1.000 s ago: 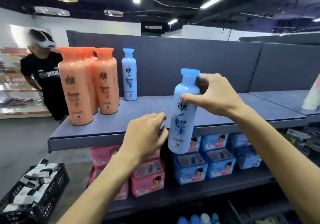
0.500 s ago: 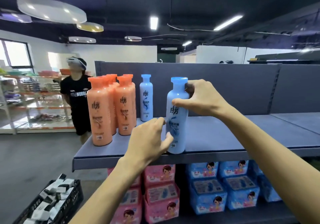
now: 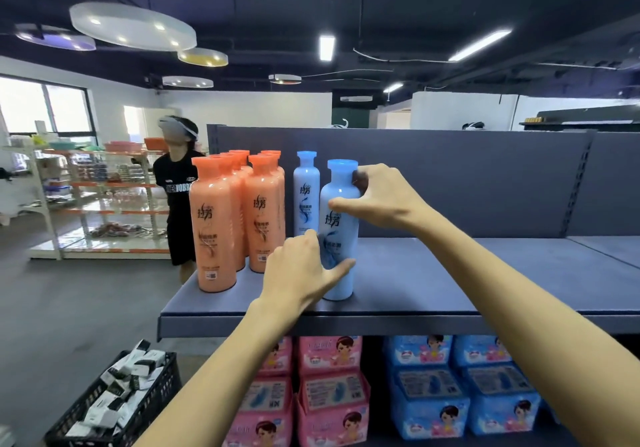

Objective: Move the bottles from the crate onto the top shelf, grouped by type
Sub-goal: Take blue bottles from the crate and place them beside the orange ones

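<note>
The blue bottle (image 3: 341,225) stands upright near the front of the top shelf (image 3: 433,284), its base seemingly resting on the board. The right hand (image 3: 384,200) pinches its neck, with the thumb in front and the fingers curled behind. The left hand (image 3: 298,273) grips its lower body, thumb across the label. A second bottle (image 3: 305,200) stands just behind it, and orange bottles (image 3: 214,232) are grouped to the left.

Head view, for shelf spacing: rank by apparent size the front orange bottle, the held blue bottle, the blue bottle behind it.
1. Front orange bottle, held blue bottle: about alike, orange wider.
2. Rear blue bottle: looks smallest, but stands farther back, so unsure.
</note>
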`<action>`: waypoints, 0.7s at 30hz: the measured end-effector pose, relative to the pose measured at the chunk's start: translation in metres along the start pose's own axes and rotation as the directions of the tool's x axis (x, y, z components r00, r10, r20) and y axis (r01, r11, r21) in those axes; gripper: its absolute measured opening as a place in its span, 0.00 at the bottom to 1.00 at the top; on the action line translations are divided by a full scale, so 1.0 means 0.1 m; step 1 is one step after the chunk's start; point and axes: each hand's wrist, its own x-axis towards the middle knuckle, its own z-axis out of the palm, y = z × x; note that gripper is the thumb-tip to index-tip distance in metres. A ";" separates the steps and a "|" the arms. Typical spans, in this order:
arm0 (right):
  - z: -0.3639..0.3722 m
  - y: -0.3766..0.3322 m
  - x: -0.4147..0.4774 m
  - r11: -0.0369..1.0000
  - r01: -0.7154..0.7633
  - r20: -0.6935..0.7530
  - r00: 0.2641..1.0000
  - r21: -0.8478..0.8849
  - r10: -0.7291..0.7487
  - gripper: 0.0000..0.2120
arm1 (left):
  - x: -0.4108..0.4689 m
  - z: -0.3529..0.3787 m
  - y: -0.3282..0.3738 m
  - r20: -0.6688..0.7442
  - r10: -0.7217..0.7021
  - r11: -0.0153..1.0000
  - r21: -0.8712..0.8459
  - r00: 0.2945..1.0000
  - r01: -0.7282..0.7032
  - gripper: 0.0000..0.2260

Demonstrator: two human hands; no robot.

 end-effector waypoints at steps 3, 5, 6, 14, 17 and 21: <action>0.08 0.04 -0.01 0.999 0.018 -0.051 0.998 -0.044 -0.020 0.15 | -0.01 0.08 0.03 0.009 -0.011 0.999 -0.036 1.000 0.011 0.27; 0.13 0.10 -0.04 0.992 0.053 -0.058 0.997 -0.116 -0.060 0.19 | -0.02 0.11 0.04 -0.009 -0.019 0.998 -0.056 1.000 0.018 0.25; 0.14 0.13 -0.07 0.985 0.075 -0.045 0.996 -0.158 -0.083 0.21 | -0.02 0.12 0.04 -0.016 -0.027 0.998 -0.063 1.000 0.026 0.25; 0.17 0.46 -0.20 0.940 0.092 -0.014 0.995 -0.329 -0.103 0.28 | 0.04 0.18 0.11 -0.066 -0.078 0.997 -0.032 0.995 0.076 0.25; 0.22 0.60 -0.24 0.941 0.005 0.001 1.000 -0.338 -0.005 0.30 | 0.08 0.22 0.12 -0.089 -0.105 0.994 -0.011 0.990 0.105 0.25; 0.30 0.67 -0.26 0.925 0.010 0.010 1.000 -0.380 -0.007 0.31 | 0.16 0.27 0.12 -0.093 -0.125 0.991 0.027 0.988 0.128 0.24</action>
